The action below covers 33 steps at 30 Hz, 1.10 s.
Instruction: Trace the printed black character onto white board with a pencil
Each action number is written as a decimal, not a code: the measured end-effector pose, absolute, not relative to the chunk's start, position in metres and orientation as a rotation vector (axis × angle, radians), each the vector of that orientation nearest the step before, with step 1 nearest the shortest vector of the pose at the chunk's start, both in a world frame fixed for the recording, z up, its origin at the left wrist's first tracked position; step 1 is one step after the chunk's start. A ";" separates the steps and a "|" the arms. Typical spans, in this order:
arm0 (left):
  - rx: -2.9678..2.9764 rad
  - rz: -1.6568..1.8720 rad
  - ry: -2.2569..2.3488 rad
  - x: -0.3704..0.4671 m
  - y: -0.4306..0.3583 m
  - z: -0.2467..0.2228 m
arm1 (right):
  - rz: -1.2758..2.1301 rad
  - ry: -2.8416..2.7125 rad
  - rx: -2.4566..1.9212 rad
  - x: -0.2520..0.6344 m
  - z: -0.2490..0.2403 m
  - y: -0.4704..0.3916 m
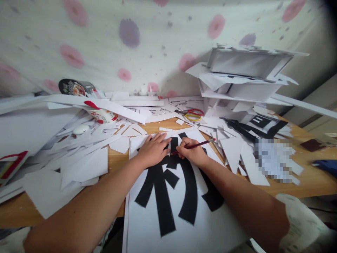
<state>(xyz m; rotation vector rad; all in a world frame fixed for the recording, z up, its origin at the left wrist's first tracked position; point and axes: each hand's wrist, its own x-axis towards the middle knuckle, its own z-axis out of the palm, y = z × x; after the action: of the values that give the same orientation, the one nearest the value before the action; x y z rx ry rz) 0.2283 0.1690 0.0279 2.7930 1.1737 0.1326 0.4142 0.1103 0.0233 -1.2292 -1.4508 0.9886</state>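
Across white paper [143, 228] lie broad black strokes [164, 207]; left hand [154, 150] spread, right hand [192, 151] pinching a dark-red pencil [201, 143].

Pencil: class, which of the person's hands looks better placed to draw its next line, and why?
Probably the right hand: it grips the pencil, whose tip points down at the black character. The left hand lies palm-down over the white sheet.
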 end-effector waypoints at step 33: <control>2.792 0.033 1.169 0.227 0.167 0.034 | 0.798 -1.457 -1.349 0.416 0.017 0.117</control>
<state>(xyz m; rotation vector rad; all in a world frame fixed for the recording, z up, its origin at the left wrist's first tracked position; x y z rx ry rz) 0.2271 0.1668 0.0341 2.7920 1.1693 0.0331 0.4159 0.1174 0.0169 -1.3487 -1.4573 0.7981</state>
